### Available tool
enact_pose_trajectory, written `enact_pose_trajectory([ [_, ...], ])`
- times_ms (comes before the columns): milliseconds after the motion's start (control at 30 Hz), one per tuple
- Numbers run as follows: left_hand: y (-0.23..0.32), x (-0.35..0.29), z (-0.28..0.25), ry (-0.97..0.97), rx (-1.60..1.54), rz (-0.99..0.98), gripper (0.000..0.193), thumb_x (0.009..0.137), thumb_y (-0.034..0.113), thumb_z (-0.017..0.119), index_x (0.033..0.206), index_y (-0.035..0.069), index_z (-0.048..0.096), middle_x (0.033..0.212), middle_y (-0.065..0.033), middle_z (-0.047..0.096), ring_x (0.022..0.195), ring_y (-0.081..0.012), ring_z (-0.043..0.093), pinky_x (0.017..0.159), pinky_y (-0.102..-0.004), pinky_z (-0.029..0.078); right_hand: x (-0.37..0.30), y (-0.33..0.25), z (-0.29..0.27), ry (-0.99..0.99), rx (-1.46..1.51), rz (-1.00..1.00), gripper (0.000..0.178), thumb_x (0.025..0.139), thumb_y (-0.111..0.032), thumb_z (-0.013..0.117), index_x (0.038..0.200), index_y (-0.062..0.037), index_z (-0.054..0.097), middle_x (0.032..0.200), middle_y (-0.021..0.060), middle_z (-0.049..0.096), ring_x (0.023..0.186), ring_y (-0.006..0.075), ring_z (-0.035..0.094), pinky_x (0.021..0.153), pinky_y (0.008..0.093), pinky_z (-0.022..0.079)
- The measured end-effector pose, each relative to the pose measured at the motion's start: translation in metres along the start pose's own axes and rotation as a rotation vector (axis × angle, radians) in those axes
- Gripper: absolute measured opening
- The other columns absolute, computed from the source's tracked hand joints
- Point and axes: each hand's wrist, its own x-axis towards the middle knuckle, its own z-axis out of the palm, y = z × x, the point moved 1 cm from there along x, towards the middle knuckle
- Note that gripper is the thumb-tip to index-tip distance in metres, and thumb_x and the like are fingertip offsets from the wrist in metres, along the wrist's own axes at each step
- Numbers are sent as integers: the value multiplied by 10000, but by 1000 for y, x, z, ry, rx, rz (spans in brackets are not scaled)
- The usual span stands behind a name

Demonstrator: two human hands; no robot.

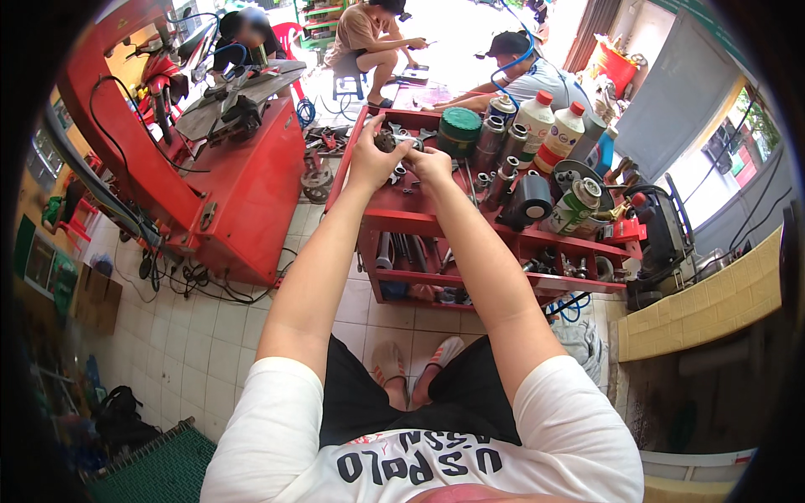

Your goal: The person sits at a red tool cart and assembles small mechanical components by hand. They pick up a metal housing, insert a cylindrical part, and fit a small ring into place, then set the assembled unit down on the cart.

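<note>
Both my arms stretch out over a red metal tool cart (402,201). My left hand (372,159) is curled round a small dark metal part (385,141), roughly round, at the cart's far left corner. Close beside it, the fingers of my right hand (431,165) are bent together by a small shiny metal piece (417,144); what they pinch is too small to tell. Loose metal fittings lie on the cart top beneath my hands. A green round tub (459,130) stands just right of my right hand.
Metal cylinders (488,142), white bottles with red caps (560,134) and a spray can (574,205) crowd the cart's right side. A red lift (251,193) with machine parts on top stands left. Beyond the cart, one person (365,38) sits on a stool and another (520,75) bends low.
</note>
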Motion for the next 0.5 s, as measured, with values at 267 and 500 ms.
enact_pose_trajectory([
  [267,-24,9,19,-109,-833,-508,828,838,447,872,1480,80,500,1177,-72,634,967,-155,633,701,-388,605,2,-5,0,5,61,73,252,899,49,770,1111,101,645,1085,158,712,930,248,754,812,306,678],
  [500,-28,11,14,-116,-801,-549,467,854,484,851,1083,118,673,923,38,631,728,-59,586,612,-275,567,4,-4,2,-5,34,10,236,888,61,767,1086,118,650,1073,171,712,935,252,757,835,302,676],
])
